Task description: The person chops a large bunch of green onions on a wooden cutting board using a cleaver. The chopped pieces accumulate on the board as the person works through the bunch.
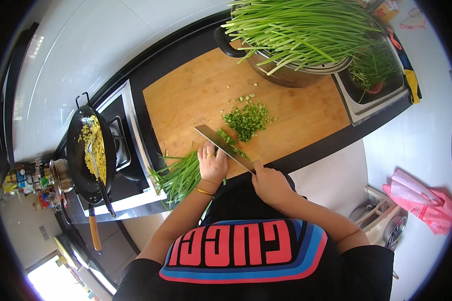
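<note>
I have the right grip [272, 183] clamped on the cleaver [226, 146]; my left grip [212, 164] clasps green stalks [183, 176] at the near left of the cutting board [181, 105], chopped greens [248, 121] just beyond the blade.

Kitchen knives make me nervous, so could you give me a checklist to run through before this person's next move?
1. Broad, rectangular steel knife held firmly: ok; the right hand grips it.
2. Fingers of the left hand clear of the knife: cannot tell; they sit right beside it.
3. Bunch of long, slender green stalks steadied: ok; the left hand holds it.
4. Finely chopped green pieces on the light-brown wooden board: ok; heaped beyond the knife.
5. Wooden handle of the black metal wok tucked in: not ok; it appears to jut past the stove's front edge.
</note>
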{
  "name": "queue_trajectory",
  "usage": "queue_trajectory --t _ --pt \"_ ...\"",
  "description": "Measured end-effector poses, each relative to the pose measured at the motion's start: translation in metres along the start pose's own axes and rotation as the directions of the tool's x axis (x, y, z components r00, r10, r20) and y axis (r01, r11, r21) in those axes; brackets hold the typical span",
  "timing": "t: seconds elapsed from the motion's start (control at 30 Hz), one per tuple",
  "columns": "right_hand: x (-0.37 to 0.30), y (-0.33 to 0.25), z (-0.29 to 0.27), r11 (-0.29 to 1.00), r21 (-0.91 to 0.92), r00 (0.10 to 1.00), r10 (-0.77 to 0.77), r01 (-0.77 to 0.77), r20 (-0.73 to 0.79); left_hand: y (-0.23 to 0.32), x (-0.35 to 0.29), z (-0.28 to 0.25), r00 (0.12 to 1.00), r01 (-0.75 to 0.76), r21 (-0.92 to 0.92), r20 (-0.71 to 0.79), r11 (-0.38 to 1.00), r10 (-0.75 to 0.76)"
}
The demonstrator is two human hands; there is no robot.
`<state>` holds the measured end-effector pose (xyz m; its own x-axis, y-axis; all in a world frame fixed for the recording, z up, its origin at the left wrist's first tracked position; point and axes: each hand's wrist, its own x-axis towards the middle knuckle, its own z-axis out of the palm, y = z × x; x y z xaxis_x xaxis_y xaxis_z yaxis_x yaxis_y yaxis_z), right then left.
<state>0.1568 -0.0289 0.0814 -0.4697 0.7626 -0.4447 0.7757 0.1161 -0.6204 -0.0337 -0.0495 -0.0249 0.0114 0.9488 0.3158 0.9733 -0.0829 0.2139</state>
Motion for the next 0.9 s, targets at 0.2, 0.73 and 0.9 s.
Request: queue_trajectory --t 0.2,0.73,0.9 --pt "0.004 0.004 0.005 1.0 -0.014 1.0 0.014 -0.014 0.002 0.001 0.003 -0.002 1.0 -0.015 -0.01 -0.022 1.0 0.015" --pt "0.017 -0.002 0.009 0.999 -0.008 0.998 0.048 -0.047 0.031 0.0 0.003 -0.003 1.0 -0.011 0.009 0.023 1.0 0.011" --pt "0.027 -0.003 0.015 0.995 0.015 0.994 0.093 -0.094 0.063 0.0 0.002 -0.001 0.999 -0.01 0.026 0.032 1.0 0.009"
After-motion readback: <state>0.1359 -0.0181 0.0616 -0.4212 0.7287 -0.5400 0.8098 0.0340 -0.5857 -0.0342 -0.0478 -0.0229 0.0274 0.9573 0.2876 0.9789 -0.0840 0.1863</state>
